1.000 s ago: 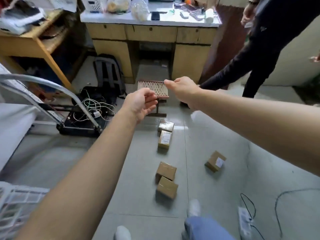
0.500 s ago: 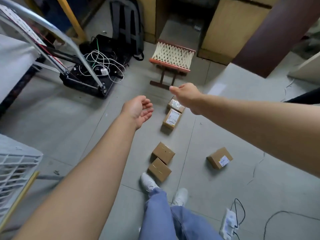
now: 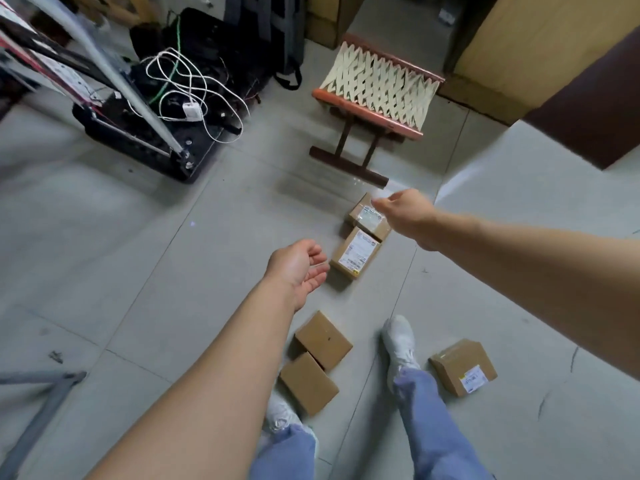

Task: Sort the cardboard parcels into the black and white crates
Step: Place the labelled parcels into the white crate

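Your left hand point(image 3: 298, 266) is palm-up, fingers loose, empty. Your right hand point(image 3: 405, 213) hovers relaxed, empty, over the far labelled parcel point(image 3: 369, 216), which touches the second labelled parcel point(image 3: 356, 252). Two plain parcels point(image 3: 323, 336) touch mid-floor point(image 3: 173, 271); the fifth parcel point(image 3: 464, 367) lies beside your right shoe point(image 3: 398, 337).

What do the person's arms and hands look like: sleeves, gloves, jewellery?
The left forearm and right forearm are bare to the frame edge; no sleeve shows. The left hand and right hand are ungloved, with no watch, band or ring visible.
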{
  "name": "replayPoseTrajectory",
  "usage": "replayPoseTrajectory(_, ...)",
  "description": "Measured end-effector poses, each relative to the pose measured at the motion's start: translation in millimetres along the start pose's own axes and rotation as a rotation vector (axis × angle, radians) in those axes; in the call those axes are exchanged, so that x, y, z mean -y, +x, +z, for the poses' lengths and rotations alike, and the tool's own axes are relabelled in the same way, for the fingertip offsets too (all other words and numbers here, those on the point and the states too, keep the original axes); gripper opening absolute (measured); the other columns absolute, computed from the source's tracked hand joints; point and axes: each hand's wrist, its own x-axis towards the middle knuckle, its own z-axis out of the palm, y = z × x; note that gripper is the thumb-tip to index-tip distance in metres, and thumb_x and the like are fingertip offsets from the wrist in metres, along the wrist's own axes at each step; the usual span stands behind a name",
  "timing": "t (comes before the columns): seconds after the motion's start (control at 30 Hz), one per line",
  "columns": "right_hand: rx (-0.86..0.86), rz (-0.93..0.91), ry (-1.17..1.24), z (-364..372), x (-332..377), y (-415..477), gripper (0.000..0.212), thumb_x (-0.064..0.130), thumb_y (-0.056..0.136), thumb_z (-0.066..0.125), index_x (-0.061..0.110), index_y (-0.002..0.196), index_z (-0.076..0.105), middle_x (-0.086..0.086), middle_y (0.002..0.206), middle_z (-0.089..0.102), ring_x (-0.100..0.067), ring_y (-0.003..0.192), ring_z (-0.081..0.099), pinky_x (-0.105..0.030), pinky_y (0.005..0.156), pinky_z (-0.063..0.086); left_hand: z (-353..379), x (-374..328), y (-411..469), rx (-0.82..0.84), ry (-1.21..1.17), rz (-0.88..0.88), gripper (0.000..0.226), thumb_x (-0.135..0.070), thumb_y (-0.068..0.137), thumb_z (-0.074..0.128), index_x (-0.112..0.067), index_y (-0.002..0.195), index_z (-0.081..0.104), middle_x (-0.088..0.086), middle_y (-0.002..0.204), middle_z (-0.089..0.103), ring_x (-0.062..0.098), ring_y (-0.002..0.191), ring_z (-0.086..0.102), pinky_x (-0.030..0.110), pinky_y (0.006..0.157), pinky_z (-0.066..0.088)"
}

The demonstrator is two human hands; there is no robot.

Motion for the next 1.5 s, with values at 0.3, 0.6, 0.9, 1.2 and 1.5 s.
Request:
replayPoseTrajectory(0.3,0.207,-0.019,-0.206,75.3,-91.0,179.1,0.046,0.041,0.096,0.046,-0.001,0.106,0.061,-0.019,0.109,0.064,-0.031,0.097,0.061,-0.038,0.081,0.050,51.4,75.8,182.7,-0.179,-0.069,-0.138,0.019,-0.015,0.094,0.048,-0.002,0.101,0.060,0.011,0.095,0.061,0.025,0.086,0.061,0.032,0.076,0.048)
replayPoseTrajectory(0.6,0.328,-0.018,-0.233,136.8,-159.9,288.8,0.048,0.039,0.098,0.044,0.002,0.127,0.052,-0.016,0.124,0.057,-0.031,0.109,0.055,-0.039,0.093,0.047,80.4,130.9,310.0,-0.255,-0.053,-0.237,0.034,-0.020,0.097,0.049,-0.002,0.125,0.054,0.009,0.100,0.061,0.027,0.094,0.059,0.034,0.083,0.046)
replayPoseTrajectory(0.9,0.331,0.016,-0.177,184.9,-207.2,332.0,0.042,0.035,0.098,0.043,0.004,0.127,0.047,-0.017,0.122,0.056,-0.033,0.106,0.056,-0.041,0.090,0.050,95.8,160.6,376.2,-0.156,-0.194,-0.285,0.033,-0.032,0.100,0.041,-0.011,0.120,0.058,0.010,0.101,0.066,0.025,0.087,0.063,0.033,0.072,0.050)
replayPoseTrajectory(1.2,0.180,-0.068,-0.041,155.8,-149.4,288.1,0.044,0.042,0.097,0.040,0.004,0.096,0.061,-0.014,0.116,0.055,-0.035,0.094,0.061,-0.041,0.086,0.051,66.2,103.3,320.7,-0.240,-0.175,-0.133,0.034,-0.044,0.097,0.042,-0.016,0.102,0.062,0.003,0.083,0.066,0.020,0.073,0.062,0.026,0.053,0.042)
replayPoseTrajectory(1.5,0.188,-0.306,0.146,57.5,53.3,133.1,0.059,0.047,0.095,0.040,-0.008,0.086,0.059,-0.013,0.083,0.066,-0.030,0.080,0.064,-0.041,0.082,0.053,1.9,-64.3,110.8,-0.311,-0.248,0.159,0.031,-0.041,0.098,0.045,-0.017,0.094,0.064,-0.001,0.080,0.069,0.017,0.072,0.064,0.027,0.059,0.050)
